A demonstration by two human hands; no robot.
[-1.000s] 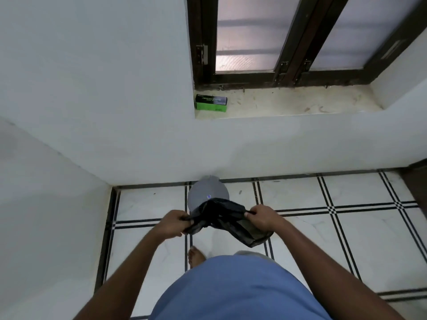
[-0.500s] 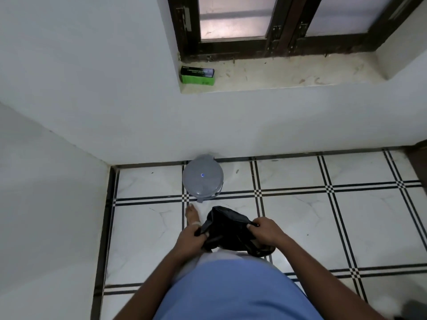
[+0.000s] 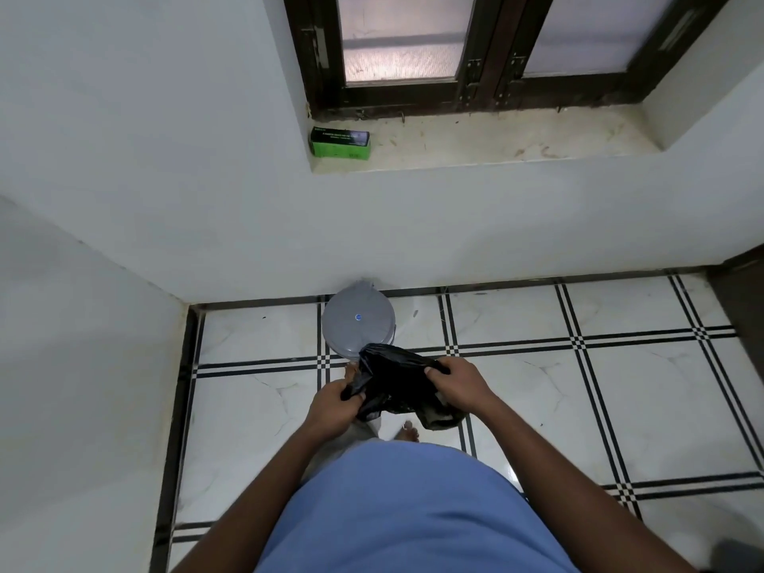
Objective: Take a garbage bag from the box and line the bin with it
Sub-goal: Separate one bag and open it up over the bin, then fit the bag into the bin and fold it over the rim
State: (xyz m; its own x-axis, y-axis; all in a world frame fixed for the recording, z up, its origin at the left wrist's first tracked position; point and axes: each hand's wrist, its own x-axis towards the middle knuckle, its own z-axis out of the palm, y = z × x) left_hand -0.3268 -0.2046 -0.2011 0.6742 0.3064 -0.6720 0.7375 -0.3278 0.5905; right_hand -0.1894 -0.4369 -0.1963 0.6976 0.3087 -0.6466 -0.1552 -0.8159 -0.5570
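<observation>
Both hands grasp the black garbage bag (image 3: 397,376) at waist height, the left hand (image 3: 333,409) pinching its near-left edge and the right hand (image 3: 457,386) gripping its right side. The grey bin (image 3: 357,322), lid closed, stands on the floor straight ahead and below against the wall, slightly nearer the left hand.

Person, seen from above. Top: plain blue shirt (image 3: 413,514), no print or buttons in view, cloth smooth over the belly. Arms: bare from the lower frame edge to the wrists; no watch, band or ring visible on left hand (image 3: 333,407) or right hand (image 3: 457,384). Legs: pale trousers (image 3: 364,428), only partly visible. Feet: bare toes (image 3: 409,428), no shoes.
</observation>
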